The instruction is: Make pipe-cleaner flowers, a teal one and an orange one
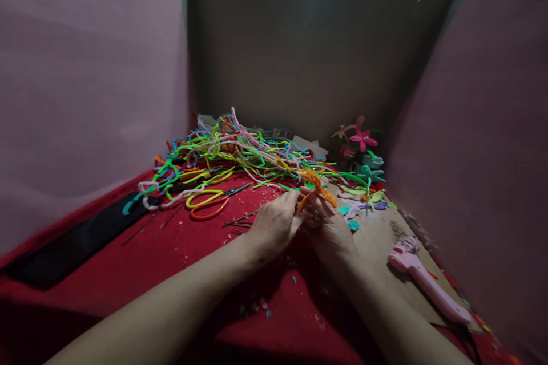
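Observation:
Both my hands meet over the middle of the red cloth, fingers closed on an orange pipe cleaner (314, 180) bent into loops like petals. My left hand (277, 218) pinches it from the left, its fingertips against the lower end. Wrapped round the same piece from the right is my right hand (330, 227). The fingers hide where the orange loops come together. Just beyond them a large tangle of many-coloured pipe cleaners (240, 145) spreads over the back of the cloth.
Yellow-and-red scissors (209, 203) lie left of my hands, near a long black strip (81, 239). At right, a pink glue gun (428, 285) rests on a cardboard sheet (377, 265). Behind it stand a pink pipe-cleaner flower (363, 138) and a teal one (369, 174). Scraps litter the red cloth (158, 285).

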Demonstrator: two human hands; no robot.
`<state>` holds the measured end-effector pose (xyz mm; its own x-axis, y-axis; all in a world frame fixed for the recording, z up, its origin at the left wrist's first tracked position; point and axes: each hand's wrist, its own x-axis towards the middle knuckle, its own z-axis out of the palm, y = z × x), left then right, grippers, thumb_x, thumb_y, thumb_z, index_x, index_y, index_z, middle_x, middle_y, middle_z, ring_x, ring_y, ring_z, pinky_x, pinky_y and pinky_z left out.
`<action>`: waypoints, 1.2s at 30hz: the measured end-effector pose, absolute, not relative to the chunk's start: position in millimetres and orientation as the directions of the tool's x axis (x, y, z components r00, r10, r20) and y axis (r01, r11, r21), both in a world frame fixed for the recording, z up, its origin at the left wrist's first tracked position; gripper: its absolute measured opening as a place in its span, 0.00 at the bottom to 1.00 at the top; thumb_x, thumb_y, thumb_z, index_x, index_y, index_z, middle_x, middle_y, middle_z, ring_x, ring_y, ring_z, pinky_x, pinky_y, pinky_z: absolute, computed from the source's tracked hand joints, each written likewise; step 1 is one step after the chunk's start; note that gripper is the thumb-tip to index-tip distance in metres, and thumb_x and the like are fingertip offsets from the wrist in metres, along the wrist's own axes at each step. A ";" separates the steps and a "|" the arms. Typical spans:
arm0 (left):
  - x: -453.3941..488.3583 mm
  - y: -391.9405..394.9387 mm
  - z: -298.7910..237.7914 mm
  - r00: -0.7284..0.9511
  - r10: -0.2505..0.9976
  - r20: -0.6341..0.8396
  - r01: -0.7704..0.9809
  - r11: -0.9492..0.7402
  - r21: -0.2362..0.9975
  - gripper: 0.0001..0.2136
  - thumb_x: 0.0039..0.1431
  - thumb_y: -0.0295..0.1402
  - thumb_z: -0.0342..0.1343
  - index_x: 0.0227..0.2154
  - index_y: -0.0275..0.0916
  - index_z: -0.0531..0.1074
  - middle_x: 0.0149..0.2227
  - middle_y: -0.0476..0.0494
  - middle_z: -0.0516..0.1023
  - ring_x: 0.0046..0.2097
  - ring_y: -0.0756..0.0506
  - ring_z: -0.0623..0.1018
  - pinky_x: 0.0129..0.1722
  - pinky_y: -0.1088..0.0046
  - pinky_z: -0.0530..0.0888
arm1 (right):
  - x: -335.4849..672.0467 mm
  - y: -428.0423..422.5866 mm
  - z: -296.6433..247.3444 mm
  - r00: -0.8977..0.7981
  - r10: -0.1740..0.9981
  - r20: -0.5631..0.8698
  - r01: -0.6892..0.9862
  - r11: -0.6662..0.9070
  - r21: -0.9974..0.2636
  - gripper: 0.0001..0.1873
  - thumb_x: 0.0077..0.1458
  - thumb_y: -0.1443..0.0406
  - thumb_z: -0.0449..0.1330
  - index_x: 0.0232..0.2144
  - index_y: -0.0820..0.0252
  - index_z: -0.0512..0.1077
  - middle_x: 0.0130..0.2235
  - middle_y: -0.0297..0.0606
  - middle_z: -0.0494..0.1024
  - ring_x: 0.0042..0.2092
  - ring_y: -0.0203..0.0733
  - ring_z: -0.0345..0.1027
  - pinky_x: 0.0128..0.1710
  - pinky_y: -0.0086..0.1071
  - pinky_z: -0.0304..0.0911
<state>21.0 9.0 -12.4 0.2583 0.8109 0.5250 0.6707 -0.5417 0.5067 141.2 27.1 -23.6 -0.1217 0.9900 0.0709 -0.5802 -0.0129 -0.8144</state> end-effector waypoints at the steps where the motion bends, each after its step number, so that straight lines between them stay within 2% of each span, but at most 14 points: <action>1: 20.3 9.7 -13.5 0.264 0.813 0.519 0.705 -0.530 0.472 0.07 0.60 0.33 0.45 0.36 0.38 0.66 0.32 0.43 0.71 0.32 0.45 0.71 0.31 0.72 0.64 | 141.0 26.4 -23.5 -0.126 0.990 0.059 -0.589 -0.027 -0.807 0.10 0.45 0.61 0.62 0.33 0.56 0.75 0.24 0.29 0.67 0.20 0.28 0.52 0.17 0.23 0.49; 4: 19.6 10.9 -14.1 0.292 0.800 0.524 0.768 -0.522 0.370 0.09 0.62 0.31 0.41 0.33 0.38 0.66 0.31 0.42 0.71 0.32 0.45 0.72 0.30 0.72 0.64 | 140.8 25.3 -22.7 -0.122 0.992 0.035 -0.599 -0.046 -0.799 0.10 0.45 0.62 0.63 0.33 0.56 0.75 0.22 0.28 0.65 0.19 0.28 0.51 0.16 0.23 0.46; 7: 22.1 8.6 -11.8 0.301 0.803 0.514 0.814 -0.498 0.300 0.09 0.62 0.30 0.40 0.34 0.38 0.66 0.32 0.42 0.72 0.34 0.45 0.73 0.31 0.72 0.65 | 139.9 26.2 -22.4 -0.098 0.995 0.027 -0.606 -0.039 -0.794 0.11 0.44 0.62 0.63 0.33 0.56 0.75 0.22 0.28 0.67 0.21 0.29 0.54 0.18 0.24 0.49; 12: 26.0 5.5 -11.6 0.286 0.856 0.431 0.892 -0.402 0.207 0.11 0.62 0.36 0.41 0.40 0.36 0.65 0.36 0.40 0.73 0.33 0.44 0.74 0.28 0.72 0.66 | 137.8 26.4 -24.6 -0.082 0.996 0.020 -0.598 -0.033 -0.801 0.10 0.43 0.62 0.64 0.31 0.57 0.75 0.21 0.27 0.67 0.20 0.29 0.53 0.19 0.25 0.50; 14: 25.1 7.3 -14.0 0.300 0.854 0.425 0.882 -0.418 0.218 0.12 0.63 0.34 0.40 0.40 0.36 0.67 0.35 0.41 0.73 0.32 0.45 0.74 0.28 0.73 0.66 | 137.4 25.0 -25.7 -0.101 0.995 0.007 -0.560 -0.051 -0.827 0.12 0.43 0.60 0.63 0.33 0.56 0.75 0.21 0.26 0.66 0.20 0.29 0.53 0.18 0.25 0.49; 15: 24.3 8.6 -15.2 0.297 0.850 0.435 0.862 -0.435 0.261 0.12 0.63 0.33 0.40 0.40 0.37 0.67 0.34 0.42 0.73 0.32 0.46 0.74 0.29 0.73 0.66 | 137.3 24.2 -26.0 -0.101 0.995 0.006 -0.541 -0.049 -0.839 0.13 0.44 0.59 0.63 0.33 0.57 0.75 0.21 0.26 0.66 0.20 0.29 0.53 0.18 0.25 0.48; 17: 22.9 11.3 -16.3 0.262 0.848 0.461 0.779 -0.468 0.418 0.11 0.62 0.29 0.41 0.38 0.37 0.68 0.32 0.44 0.74 0.32 0.48 0.73 0.30 0.75 0.65 | 137.4 23.0 -26.2 -0.090 0.996 0.019 -0.508 -0.029 -0.861 0.14 0.43 0.58 0.63 0.34 0.57 0.74 0.20 0.26 0.65 0.20 0.28 0.53 0.18 0.24 0.47; 20: 22.9 13.4 -13.1 0.168 0.879 0.447 0.557 -0.459 0.693 0.08 0.59 0.29 0.45 0.32 0.37 0.69 0.27 0.48 0.72 0.29 0.51 0.71 0.30 0.77 0.64 | 138.2 22.7 -25.5 -0.083 0.993 0.085 -0.465 0.037 -0.885 0.15 0.43 0.57 0.64 0.33 0.59 0.75 0.21 0.26 0.65 0.20 0.27 0.51 0.19 0.24 0.48; 23: 25.5 12.0 -4.7 0.137 0.928 0.346 0.273 -0.371 0.888 0.10 0.57 0.31 0.47 0.23 0.36 0.67 0.20 0.53 0.66 0.23 0.54 0.64 0.24 0.79 0.61 | 140.3 24.3 -25.7 -0.064 0.983 0.174 -0.432 0.130 -0.892 0.13 0.44 0.58 0.64 0.32 0.59 0.74 0.23 0.28 0.67 0.22 0.29 0.53 0.21 0.25 0.50; 25: 27.3 9.9 1.5 0.170 0.956 0.240 0.058 -0.253 0.966 0.12 0.56 0.33 0.49 0.20 0.36 0.64 0.16 0.56 0.60 0.18 0.56 0.57 0.19 0.80 0.56 | 142.0 25.8 -26.5 -0.061 0.971 0.231 -0.412 0.187 -0.892 0.12 0.45 0.59 0.64 0.33 0.58 0.74 0.26 0.30 0.69 0.24 0.30 0.55 0.23 0.26 0.53; 27: 28.3 8.2 6.5 0.215 0.967 0.135 -0.129 -0.109 0.986 0.11 0.55 0.34 0.50 0.19 0.36 0.62 0.14 0.58 0.56 0.15 0.58 0.52 0.16 0.80 0.52 | 143.4 27.4 -27.0 -0.091 0.956 0.279 -0.407 0.220 -0.887 0.11 0.48 0.60 0.62 0.35 0.56 0.74 0.28 0.30 0.70 0.26 0.31 0.56 0.25 0.27 0.54; 30: 27.2 8.0 8.7 0.268 0.963 0.031 -0.290 0.050 0.956 0.11 0.52 0.34 0.53 0.20 0.36 0.62 0.14 0.59 0.55 0.13 0.59 0.50 0.13 0.81 0.49 | 144.2 29.6 -25.9 -0.141 0.940 0.312 -0.429 0.226 -0.874 0.09 0.49 0.62 0.61 0.36 0.55 0.75 0.28 0.31 0.70 0.25 0.30 0.55 0.25 0.27 0.54; 36: 22.6 12.6 -0.1 0.416 0.909 0.009 -0.449 0.197 0.871 0.10 0.54 0.35 0.54 0.23 0.37 0.62 0.14 0.59 0.56 0.12 0.60 0.48 0.11 0.84 0.48 | 141.4 33.2 -23.2 -0.148 0.942 0.300 -0.512 0.186 -0.838 0.07 0.47 0.64 0.62 0.32 0.55 0.75 0.25 0.30 0.70 0.23 0.31 0.54 0.23 0.27 0.55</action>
<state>22.6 12.6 -0.1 0.4161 0.9093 0.0086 -0.4491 0.1973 0.8714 141.4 33.2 -23.2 -0.1476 0.9425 0.2999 -0.5124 0.1865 -0.8382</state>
